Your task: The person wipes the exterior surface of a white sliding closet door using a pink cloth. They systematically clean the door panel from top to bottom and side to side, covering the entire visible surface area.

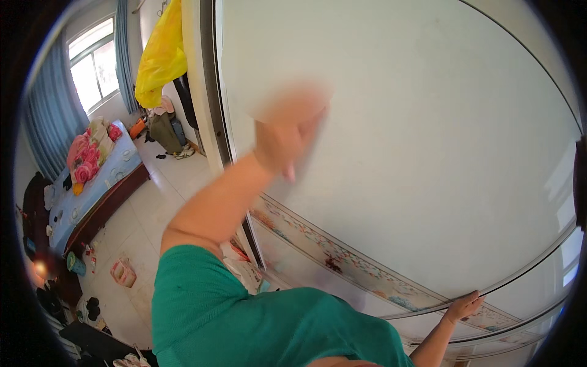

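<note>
My left hand (289,126) is raised in front of a large pale, glossy panel of a sliding door (390,114). Motion blurs it, so the fingers and anything in them cannot be made out. A band with a printed floral pattern (339,266) crosses the panel lower down. At the lower right, my right hand (463,306) grips the thin metal frame of the door (518,275), its fingers laid over the bar. My arms come out of a green short-sleeved top (275,325).
A dark upright frame (215,91) borders the panel on the left. Beyond it hangs a yellow plastic bag (163,55). Further off are a bed (101,169), blue curtains (52,105) and a window (94,64). A pink basket (123,272) stands on the tiled floor (151,202).
</note>
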The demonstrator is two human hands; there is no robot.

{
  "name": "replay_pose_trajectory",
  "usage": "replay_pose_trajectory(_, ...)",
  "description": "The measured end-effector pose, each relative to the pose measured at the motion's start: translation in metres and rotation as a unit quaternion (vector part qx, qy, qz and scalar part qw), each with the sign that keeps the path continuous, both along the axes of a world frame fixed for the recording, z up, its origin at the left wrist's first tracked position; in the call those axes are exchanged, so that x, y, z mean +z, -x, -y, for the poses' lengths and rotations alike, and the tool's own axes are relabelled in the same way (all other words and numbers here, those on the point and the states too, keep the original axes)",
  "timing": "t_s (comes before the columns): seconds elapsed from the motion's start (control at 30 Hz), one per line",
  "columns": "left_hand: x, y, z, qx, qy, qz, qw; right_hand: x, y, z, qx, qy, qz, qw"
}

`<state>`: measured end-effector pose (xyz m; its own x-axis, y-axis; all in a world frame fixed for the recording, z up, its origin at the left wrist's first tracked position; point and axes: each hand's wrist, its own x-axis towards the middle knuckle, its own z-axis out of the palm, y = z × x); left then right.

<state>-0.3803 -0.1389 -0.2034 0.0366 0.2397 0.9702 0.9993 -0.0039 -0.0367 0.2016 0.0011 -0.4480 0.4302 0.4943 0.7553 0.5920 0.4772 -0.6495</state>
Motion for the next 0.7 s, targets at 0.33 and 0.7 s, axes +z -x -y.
replay_pose_trajectory(0.33, 0.058, 0.004, -0.009, 0.001, -0.159, 0.185, 0.97, 0.01, 0.011, 0.002, 0.026, -0.012, 0.021, 0.999)
replay_pose_trajectory(0.7, 0.085, -0.006, -0.007, 0.028, -0.213, 0.278, 0.936, 0.019, 0.02, 0.01, 0.142, 0.004, 0.017, 0.99)
